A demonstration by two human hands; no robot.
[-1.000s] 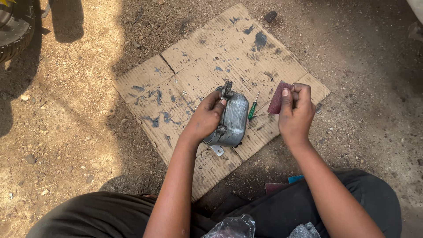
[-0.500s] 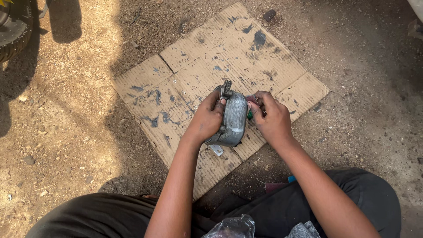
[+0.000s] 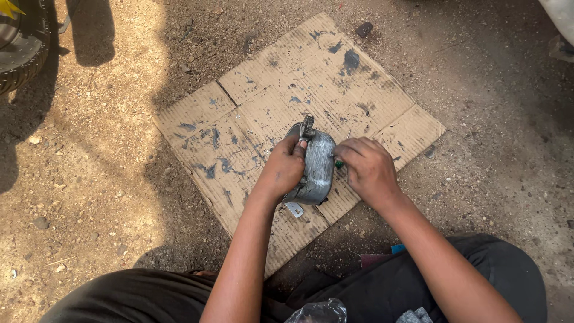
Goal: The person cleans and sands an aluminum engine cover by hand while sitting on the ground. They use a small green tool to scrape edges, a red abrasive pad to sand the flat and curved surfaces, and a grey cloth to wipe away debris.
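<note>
A flat piece of stained cardboard (image 3: 251, 113) lies on the dusty ground, maybe to keep parts out of the dirt. In the middle, the left hand (image 3: 282, 170) wraps around a grey metal part (image 3: 317, 167), holding it steady. The right hand (image 3: 368, 168) is curled tight on a small green tool (image 3: 339, 162), pressed against the part's right side. A tyre (image 3: 21, 48) sits far left.

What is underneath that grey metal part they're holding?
A stained cardboard sheet lies on the dirt under the grey metal part. The left hand and the part cover the patch directly beneath.
</note>
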